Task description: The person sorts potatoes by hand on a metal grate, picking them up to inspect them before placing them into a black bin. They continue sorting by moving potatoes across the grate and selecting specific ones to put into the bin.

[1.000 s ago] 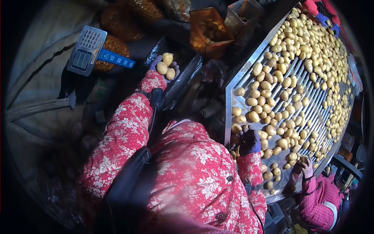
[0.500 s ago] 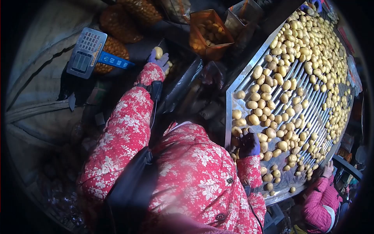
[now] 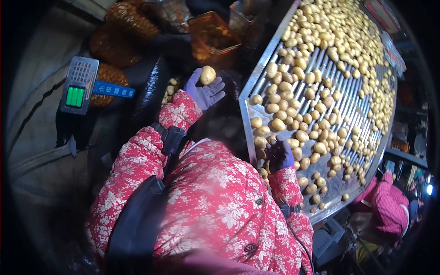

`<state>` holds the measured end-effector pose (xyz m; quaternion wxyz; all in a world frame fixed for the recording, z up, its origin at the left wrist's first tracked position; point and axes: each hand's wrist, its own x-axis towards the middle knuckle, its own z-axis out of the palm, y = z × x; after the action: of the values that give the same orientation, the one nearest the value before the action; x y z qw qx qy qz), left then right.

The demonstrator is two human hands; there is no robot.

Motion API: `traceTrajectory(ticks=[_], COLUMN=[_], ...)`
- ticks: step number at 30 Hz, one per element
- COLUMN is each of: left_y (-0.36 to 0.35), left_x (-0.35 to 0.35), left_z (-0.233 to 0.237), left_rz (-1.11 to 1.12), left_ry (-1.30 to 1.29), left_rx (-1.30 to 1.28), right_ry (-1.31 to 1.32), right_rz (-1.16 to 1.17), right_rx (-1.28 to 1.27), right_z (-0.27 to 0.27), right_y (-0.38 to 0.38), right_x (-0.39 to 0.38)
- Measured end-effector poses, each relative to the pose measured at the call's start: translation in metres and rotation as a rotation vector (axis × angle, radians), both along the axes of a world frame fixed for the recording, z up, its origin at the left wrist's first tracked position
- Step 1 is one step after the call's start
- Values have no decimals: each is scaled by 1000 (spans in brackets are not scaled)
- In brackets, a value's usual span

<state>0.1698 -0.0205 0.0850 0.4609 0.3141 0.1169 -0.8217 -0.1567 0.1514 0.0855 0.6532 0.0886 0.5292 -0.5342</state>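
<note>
My left hand point(image 3: 204, 93), in a purple glove, is turned palm up with the fingers stretched out. A large potato point(image 3: 207, 75) rests in it, against the thumb and palm. Just left of that wrist, more potatoes point(image 3: 170, 89) lie in a dark, plastic-lined container. My right hand point(image 3: 280, 155), also gloved in purple with dark fingers, is at the near left edge of the metal sorting table point(image 3: 247, 126). Its fingers are apart, close to loose potatoes point(image 3: 301, 136) on the table, and no potato shows in its grip.
A digital scale display point(image 3: 79, 86) with green digits stands at left, by full mesh sacks point(image 3: 114, 46). An orange crate point(image 3: 214, 39) of potatoes sits beyond my left hand. Potatoes crowd the table's far rollers. A co-worker in a pink checked top point(image 3: 387, 206) is at lower right.
My left hand has moved right, out from over the dark container, and turned palm up with the potato. My right hand stays by the table edge. The scale display now glows green. The view has shifted.
</note>
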Motion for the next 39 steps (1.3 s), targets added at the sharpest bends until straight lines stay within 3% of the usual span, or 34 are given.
traceTrajectory(ticks=[3,4,6,9,13,20,30,36,38,39], left_y=[12,13,22,20,16,4,0,-29,-49,-67], left_x=[-32,-42,-63,-65,-66,-63,-73,-64,-59,-50], left_z=[9,14,25,27,40,30,38,-17,-29,-70], left_rz=[-96,-127,-24,-66,-45,-79,-68,-33,36,1], left_ry=[149,218,142,156,-14,165,-29,-28,-39,-361], left_rx=[-9,-28,26,-11,19,-115,-106,101,206,-50], right_ry=[136,492,195,83,119,116,74,31,27,14], right_rz=[189,412,236,167,130,151,93,26,47,52], right_rx=[-203,-364,-269,-170,-26,-77,4,-38,-32,-49], right_z=[-24,-9,-8,-1,2,-21,4,22,-9,-8], right_y=[7,8,9,8,8,16,11,6,12,12], right_x=[-9,-3,-2,-1,1,-1,1,5,-9,-11])
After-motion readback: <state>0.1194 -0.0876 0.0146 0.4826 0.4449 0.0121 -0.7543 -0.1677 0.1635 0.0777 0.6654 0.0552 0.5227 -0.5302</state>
